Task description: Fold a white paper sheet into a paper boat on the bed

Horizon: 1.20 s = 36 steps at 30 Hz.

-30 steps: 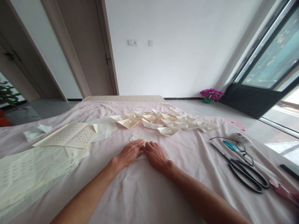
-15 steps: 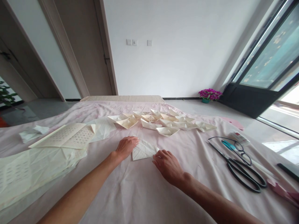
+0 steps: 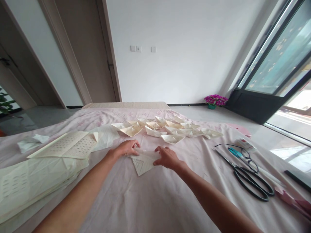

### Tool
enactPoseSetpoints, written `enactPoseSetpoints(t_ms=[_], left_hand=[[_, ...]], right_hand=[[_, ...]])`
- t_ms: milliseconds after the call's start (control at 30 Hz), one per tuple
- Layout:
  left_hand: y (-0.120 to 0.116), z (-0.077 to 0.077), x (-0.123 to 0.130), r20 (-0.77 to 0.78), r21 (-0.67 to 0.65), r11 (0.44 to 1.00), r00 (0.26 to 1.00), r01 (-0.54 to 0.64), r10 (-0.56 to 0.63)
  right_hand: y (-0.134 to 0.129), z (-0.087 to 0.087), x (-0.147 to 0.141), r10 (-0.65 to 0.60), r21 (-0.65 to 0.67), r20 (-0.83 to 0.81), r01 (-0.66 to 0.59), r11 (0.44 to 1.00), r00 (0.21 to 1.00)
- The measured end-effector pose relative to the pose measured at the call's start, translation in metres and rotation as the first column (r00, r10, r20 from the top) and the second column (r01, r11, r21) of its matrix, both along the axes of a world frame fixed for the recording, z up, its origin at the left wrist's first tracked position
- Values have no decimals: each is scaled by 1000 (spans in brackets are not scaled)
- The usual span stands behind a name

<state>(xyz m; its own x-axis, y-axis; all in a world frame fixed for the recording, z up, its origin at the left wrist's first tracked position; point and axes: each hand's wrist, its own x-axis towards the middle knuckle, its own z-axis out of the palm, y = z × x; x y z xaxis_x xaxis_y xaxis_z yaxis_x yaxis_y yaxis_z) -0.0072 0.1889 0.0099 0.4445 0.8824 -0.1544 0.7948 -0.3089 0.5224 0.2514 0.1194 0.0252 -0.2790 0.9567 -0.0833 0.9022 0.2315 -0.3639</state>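
A folded sheet of thin, pale paper (image 3: 143,164) lies on the cloth before me, one corner pointing toward me. My left hand (image 3: 126,148) pinches its upper left edge between thumb and fingers. On the opposite side, my right hand (image 3: 168,158) grips the right edge, the thumb low and the fingers curled above. Beyond the hands, several folded paper boats (image 3: 173,139) stand close together. Printed sheets (image 3: 70,145) lie to the left, with more thin paper (image 3: 26,181) stacked nearer me.
Large black-handled scissors (image 3: 252,183) lie on the right, with eyeglasses (image 3: 251,165) and a small box (image 3: 245,145) beside them. A crumpled paper piece (image 3: 32,142) is at the far left. Pink cloth (image 3: 116,207) covers the surface in wrinkles.
The folded paper has turned so a corner points toward me, and its upper part is lifted. My right hand has moved up slightly; the left has shifted a little left.
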Motion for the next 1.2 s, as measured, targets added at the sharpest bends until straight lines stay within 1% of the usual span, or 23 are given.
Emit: enactPoseSetpoints(t_ms=[67, 100, 200, 267, 333, 400, 433, 500, 533, 567, 600, 633, 667, 700, 733, 767, 800, 833, 867, 967, 1033, 1100, 1200], left_hand=[[-3, 3, -6, 5, -55, 998, 999, 36, -35], [-5, 5, -9, 6, -79, 995, 998, 60, -59], [-14, 5, -15, -18, -111, 986, 992, 125, -128], [-21, 4, -18, -33, -112, 985, 990, 134, -138], [-28, 4, -18, -12, -108, 985, 990, 136, -138], [-35, 7, -18, 30, -68, 988, 990, 137, -135], [-39, 10, -17, 50, -20, 992, 991, 127, -125], [-46, 18, -16, 78, 160, 985, 994, 66, -80], [-49, 22, -15, 87, 292, 956, 995, 28, -55], [-52, 27, -15, 91, 440, 898, 995, -5, -39], [-54, 30, -15, 84, 587, 809, 996, -28, -27], [-57, 31, -15, 54, 710, 703, 998, -27, -16], [-60, 31, -14, 16, 802, 598, 1000, -8, -8], [-62, 29, -14, -29, 861, 507, 1000, 25, 0], [-65, 24, -14, -80, 893, 444, 997, 70, 3], [-68, 18, -13, -128, 905, 410, 992, 113, 7], [-72, 11, -12, -176, 903, 401, 984, 156, 14], [-75, 4, -11, -233, 890, 407, 972, 206, 19], [-78, -3, -10, -285, 869, 429, 958, 248, 23], [-85, -16, -8, -364, 800, 514, 932, 308, 7], [-87, -18, -7, -373, 760, 569, 928, 314, -13], [-87, -17, -8, -358, 731, 612, 933, 303, -34], [-87, -16, -12, -289, 700, 670, 956, 248, -52]], right_hand=[[6, 1, 1, 52, -79, -22, -53, 995, 998], [8, 0, 1, 73, -86, -28, -76, 993, 997], [10, -1, 0, 110, -42, -10, -111, 993, 994], [8, -2, 0, 122, -40, -1, -121, 992, 993], [5, -2, 0, 136, -62, -18, -137, 989, 991], [2, 0, 1, 154, -69, -55, -157, 985, 987], [0, 2, 0, 170, -73, -71, -175, 982, 983], [-2, 8, -1, 198, -29, -86, -201, 979, 976], [-3, 12, -2, 203, 41, -82, -201, 979, 976], [-3, 16, -4, 201, 152, -75, -188, 970, 977], [-3, 20, -6, 192, 286, -61, -167, 943, 980], [-2, 23, -7, 185, 408, -38, -154, 900, 982], [-1, 24, -9, 182, 504, -5, -154, 850, 983], [0, 23, -10, 184, 571, 36, -171, 803, 982], [2, 20, -10, 190, 609, 82, -200, 767, 978], [3, 15, -11, 195, 627, 127, -230, 744, 973], [4, 9, -10, 198, 628, 165, -258, 734, 966], [4, 2, -10, 212, 612, 199, -291, 736, 957], [3, -6, -9, 229, 588, 223, -318, 744, 947], [-2, -20, -6, 276, 528, 243, -365, 767, 930], [-7, -21, -5, 287, 506, 241, -372, 778, 927], [-11, -18, -4, 291, 482, 230, -369, 795, 929], [-15, -14, -5, 287, 425, 176, -335, 841, 942]])
